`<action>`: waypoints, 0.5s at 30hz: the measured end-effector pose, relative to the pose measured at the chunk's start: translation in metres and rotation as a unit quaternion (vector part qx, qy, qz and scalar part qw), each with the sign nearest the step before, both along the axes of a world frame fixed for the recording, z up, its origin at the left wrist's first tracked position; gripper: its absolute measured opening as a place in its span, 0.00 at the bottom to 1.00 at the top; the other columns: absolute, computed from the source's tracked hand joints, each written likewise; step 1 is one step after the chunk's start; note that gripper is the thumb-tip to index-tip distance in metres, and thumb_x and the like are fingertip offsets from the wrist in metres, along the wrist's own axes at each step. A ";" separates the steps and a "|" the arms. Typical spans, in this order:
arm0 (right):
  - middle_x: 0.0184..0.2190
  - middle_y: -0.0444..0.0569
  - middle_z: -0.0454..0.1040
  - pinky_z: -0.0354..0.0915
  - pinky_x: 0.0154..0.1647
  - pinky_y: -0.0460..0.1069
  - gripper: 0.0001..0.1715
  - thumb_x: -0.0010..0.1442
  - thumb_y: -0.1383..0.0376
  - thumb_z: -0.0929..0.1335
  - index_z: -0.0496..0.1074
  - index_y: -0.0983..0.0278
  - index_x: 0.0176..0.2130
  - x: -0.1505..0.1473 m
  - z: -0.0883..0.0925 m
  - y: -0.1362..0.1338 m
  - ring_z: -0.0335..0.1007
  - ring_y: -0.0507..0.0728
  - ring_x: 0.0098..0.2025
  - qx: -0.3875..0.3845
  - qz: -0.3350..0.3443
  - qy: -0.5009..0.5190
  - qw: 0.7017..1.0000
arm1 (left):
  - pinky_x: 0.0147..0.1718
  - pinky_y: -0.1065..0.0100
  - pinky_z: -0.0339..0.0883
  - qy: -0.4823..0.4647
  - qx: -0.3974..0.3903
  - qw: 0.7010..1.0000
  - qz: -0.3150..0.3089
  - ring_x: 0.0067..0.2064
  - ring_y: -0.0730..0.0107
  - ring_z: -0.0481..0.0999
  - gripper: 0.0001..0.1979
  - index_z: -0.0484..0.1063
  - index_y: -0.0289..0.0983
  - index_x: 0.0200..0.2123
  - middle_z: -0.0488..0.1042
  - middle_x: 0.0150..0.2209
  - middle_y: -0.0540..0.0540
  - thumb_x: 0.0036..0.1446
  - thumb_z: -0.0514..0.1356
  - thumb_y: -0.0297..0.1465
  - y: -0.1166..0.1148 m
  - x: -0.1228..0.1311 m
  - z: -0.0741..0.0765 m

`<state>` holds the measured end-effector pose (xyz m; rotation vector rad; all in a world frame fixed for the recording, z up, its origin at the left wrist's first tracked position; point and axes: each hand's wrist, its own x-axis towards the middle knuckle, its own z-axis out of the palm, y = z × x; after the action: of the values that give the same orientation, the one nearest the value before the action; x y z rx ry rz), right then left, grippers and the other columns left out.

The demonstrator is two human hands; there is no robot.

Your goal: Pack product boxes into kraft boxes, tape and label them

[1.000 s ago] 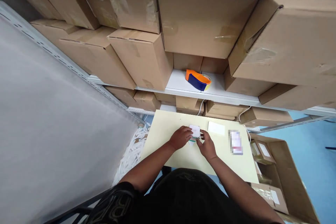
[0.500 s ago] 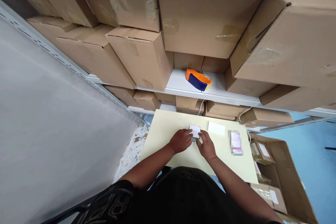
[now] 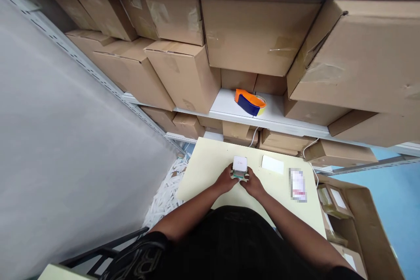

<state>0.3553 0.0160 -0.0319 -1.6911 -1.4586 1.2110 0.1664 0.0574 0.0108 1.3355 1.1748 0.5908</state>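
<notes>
A small box with a white top [image 3: 240,163] and a greenish lower edge is between my two hands over the pale yellow table [image 3: 203,162]. My left hand [image 3: 226,179] grips its left side, fingers curled round the corner. On the opposite side, my right hand [image 3: 253,182] holds it with the thumb near the front edge. Faint printing marks the white top, too small to read. To the right of the hands lies a white rectangular stack or pad [image 3: 272,164].
A blurred-out pinkish-white item [image 3: 297,185] lies at the table's right. An orange and blue tape dispenser [image 3: 250,103] rests on the shelf [image 3: 226,101] among cardboard boxes [image 3: 252,35]. A large open carton [image 3: 364,210] stands at right; white paper strips [image 3: 166,190] cover the floor at left.
My hands have moved from the box's top and near edge down to its sides, and its front now shows. The view has shifted slightly.
</notes>
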 end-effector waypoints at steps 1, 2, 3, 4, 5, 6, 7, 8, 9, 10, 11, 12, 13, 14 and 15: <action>0.57 0.53 0.75 0.75 0.48 0.58 0.42 0.53 0.65 0.71 0.59 0.55 0.65 -0.006 0.001 0.009 0.80 0.61 0.49 -0.001 0.006 0.006 1.000 | 0.57 0.52 0.70 -0.004 -0.002 1.000 0.013 0.57 0.52 0.77 0.37 0.63 0.39 0.64 0.72 0.61 0.37 0.50 0.67 0.24 0.004 -0.004 0.000; 0.56 0.53 0.76 0.75 0.48 0.58 0.42 0.53 0.65 0.72 0.60 0.55 0.65 -0.012 0.002 0.019 0.80 0.61 0.48 -0.002 0.011 0.010 1.000 | 0.56 0.52 0.70 -0.003 -0.007 1.000 0.026 0.56 0.53 0.77 0.37 0.63 0.39 0.64 0.74 0.60 0.37 0.50 0.66 0.24 0.010 -0.010 0.001; 0.55 0.53 0.76 0.76 0.48 0.58 0.43 0.53 0.66 0.72 0.60 0.56 0.65 -0.020 0.003 0.029 0.80 0.61 0.48 -0.003 0.015 0.009 1.000 | 0.56 0.52 0.71 0.002 -0.011 0.999 0.037 0.55 0.53 0.78 0.37 0.63 0.38 0.64 0.75 0.59 0.38 0.51 0.66 0.24 0.017 -0.016 0.003; 0.54 0.53 0.77 0.76 0.47 0.58 0.43 0.52 0.66 0.72 0.60 0.56 0.64 -0.029 0.004 0.039 0.80 0.62 0.48 -0.004 0.017 0.006 1.000 | 0.55 0.53 0.71 0.010 -0.013 0.999 0.045 0.54 0.54 0.78 0.36 0.63 0.38 0.64 0.76 0.58 0.38 0.51 0.65 0.23 0.025 -0.024 0.004; 0.54 0.53 0.77 0.76 0.47 0.58 0.43 0.51 0.67 0.72 0.60 0.56 0.64 -0.038 0.004 0.050 0.81 0.62 0.47 -0.003 0.017 0.000 1.000 | 0.55 0.53 0.71 0.020 -0.012 0.998 0.050 0.53 0.54 0.79 0.36 0.64 0.38 0.63 0.77 0.57 0.39 0.50 0.65 0.23 0.034 -0.032 0.005; 0.53 0.53 0.78 0.76 0.47 0.58 0.44 0.51 0.67 0.72 0.61 0.56 0.64 -0.048 0.005 0.060 0.81 0.62 0.47 -0.003 0.018 -0.006 1.000 | 0.54 0.53 0.72 0.031 -0.007 0.998 0.055 0.52 0.54 0.79 0.35 0.65 0.38 0.63 0.77 0.56 0.39 0.50 0.65 0.23 0.044 -0.041 0.006; 0.53 0.53 0.78 0.76 0.47 0.58 0.44 0.50 0.68 0.72 0.61 0.56 0.64 -0.058 0.004 0.070 0.81 0.62 0.47 -0.005 0.018 -0.011 1.000 | 0.54 0.53 0.72 0.040 0.000 0.997 0.059 0.52 0.54 0.80 0.34 0.66 0.37 0.62 0.78 0.55 0.40 0.50 0.65 0.23 0.054 -0.050 0.007; 0.53 0.52 0.78 0.76 0.47 0.58 0.44 0.50 0.68 0.73 0.61 0.56 0.64 -0.069 0.004 0.080 0.80 0.62 0.47 -0.008 0.020 -0.013 1.000 | 0.54 0.53 0.72 0.047 0.007 0.997 0.064 0.51 0.54 0.80 0.32 0.67 0.37 0.60 0.79 0.54 0.40 0.50 0.65 0.23 0.064 -0.058 0.007; 0.53 0.52 0.77 0.76 0.48 0.58 0.44 0.50 0.68 0.73 0.61 0.56 0.64 -0.079 0.003 0.089 0.80 0.61 0.47 -0.014 0.021 -0.015 1.000 | 0.53 0.53 0.72 0.052 0.012 0.996 0.070 0.51 0.54 0.80 0.32 0.68 0.37 0.59 0.79 0.53 0.40 0.50 0.65 0.22 0.073 -0.067 0.007; 0.53 0.52 0.77 0.75 0.49 0.58 0.45 0.50 0.67 0.73 0.60 0.57 0.64 -0.089 0.002 0.098 0.80 0.61 0.48 -0.019 0.022 -0.015 0.999 | 0.53 0.53 0.72 0.053 0.015 0.996 0.076 0.51 0.54 0.80 0.31 0.69 0.37 0.59 0.79 0.53 0.39 0.50 0.65 0.22 0.081 -0.075 0.007; 0.54 0.52 0.77 0.75 0.49 0.58 0.46 0.50 0.67 0.73 0.60 0.57 0.65 -0.098 0.000 0.106 0.80 0.61 0.48 -0.024 0.022 -0.015 0.999 | 0.52 0.54 0.72 0.051 0.015 0.995 0.082 0.51 0.53 0.80 0.31 0.68 0.36 0.59 0.79 0.53 0.39 0.49 0.64 0.22 0.089 -0.083 0.006; 0.55 0.52 0.76 0.75 0.49 0.58 0.46 0.49 0.67 0.73 0.59 0.57 0.65 -0.106 -0.001 0.113 0.80 0.61 0.48 -0.025 0.021 -0.016 0.999 | 0.52 0.54 0.72 0.049 0.016 0.995 0.086 0.52 0.53 0.79 0.32 0.68 0.36 0.59 0.78 0.53 0.38 0.49 0.64 0.21 0.095 -0.090 0.005; 0.55 0.52 0.76 0.75 0.49 0.58 0.46 0.49 0.66 0.73 0.59 0.56 0.65 -0.114 -0.003 0.118 0.80 0.61 0.48 -0.022 0.019 -0.016 0.999 | 0.52 0.54 0.72 0.047 0.018 0.995 0.089 0.52 0.53 0.79 0.33 0.68 0.36 0.60 0.78 0.54 0.37 0.48 0.64 0.21 0.100 -0.097 0.004; 0.55 0.52 0.76 0.75 0.48 0.58 0.46 0.49 0.66 0.73 0.59 0.56 0.65 -0.120 -0.004 0.123 0.80 0.61 0.48 -0.015 0.016 -0.017 1.000 | 0.52 0.54 0.72 0.046 0.023 0.995 0.091 0.53 0.53 0.79 0.34 0.67 0.36 0.61 0.77 0.55 0.37 0.48 0.64 0.20 0.104 -0.103 0.002; 0.55 0.52 0.76 0.75 0.48 0.58 0.45 0.50 0.66 0.73 0.59 0.55 0.65 -0.125 -0.005 0.126 0.80 0.61 0.47 -0.009 0.011 -0.018 1.000 | 0.52 0.54 0.72 0.045 0.030 0.994 0.090 0.53 0.53 0.78 0.35 0.66 0.36 0.62 0.77 0.55 0.36 0.48 0.65 0.20 0.107 -0.108 -0.001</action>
<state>0.2303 0.1417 -0.0370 -1.7200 -1.4962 1.2147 0.0582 0.1646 0.0102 1.3274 1.3704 0.7061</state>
